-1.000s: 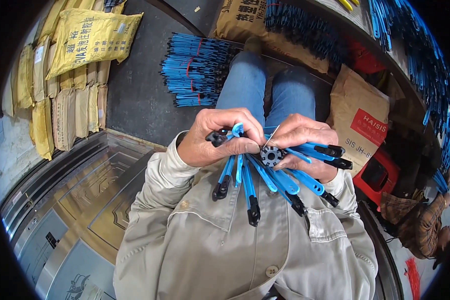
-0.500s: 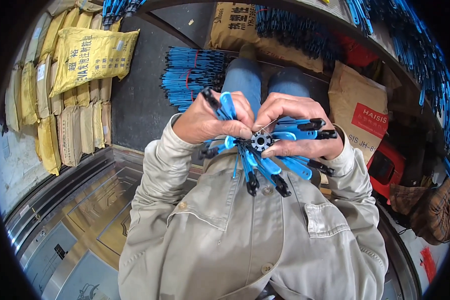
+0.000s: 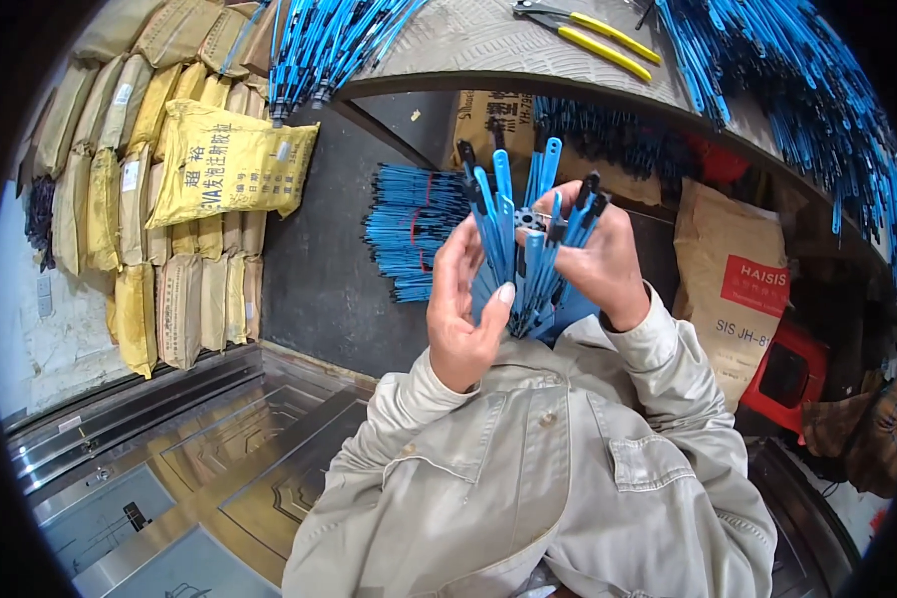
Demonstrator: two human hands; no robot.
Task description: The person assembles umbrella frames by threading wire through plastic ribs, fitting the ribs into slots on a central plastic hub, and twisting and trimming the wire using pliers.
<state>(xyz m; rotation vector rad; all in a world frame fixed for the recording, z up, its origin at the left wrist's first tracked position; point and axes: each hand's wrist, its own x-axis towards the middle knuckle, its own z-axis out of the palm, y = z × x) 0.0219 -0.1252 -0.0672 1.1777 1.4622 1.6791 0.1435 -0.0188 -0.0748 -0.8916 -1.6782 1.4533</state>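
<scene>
Between my hands stands a bundle of slim blue ribs (image 3: 536, 267) with black joints and rounded ends, like umbrella ribs. They spread upward around a small black notched hub (image 3: 528, 218). My left hand (image 3: 465, 309) is curled around the left side of the bundle, its thumb pressed to the ribs and its fingers partly behind them. My right hand (image 3: 608, 254) closes on the right side, near the hub; its fingertips are partly hidden by the ribs. The lower ends of the ribs come close to my jacket.
Ahead is a workbench (image 3: 448, 45) with yellow-handled pliers (image 3: 603, 45) and piles of blue ribs (image 3: 767, 60). Banded rib bundles (image 3: 404, 234) lie on the dark floor. Stacked sacks (image 3: 184, 309) stand left, a brown sack (image 3: 723, 289) and red object (image 3: 789, 374) right.
The ribs, which fanned outward from the hub, now stand gathered upright. My left hand has moved from pinching by the hub to cupping the ribs. The view has shifted, showing more workbench.
</scene>
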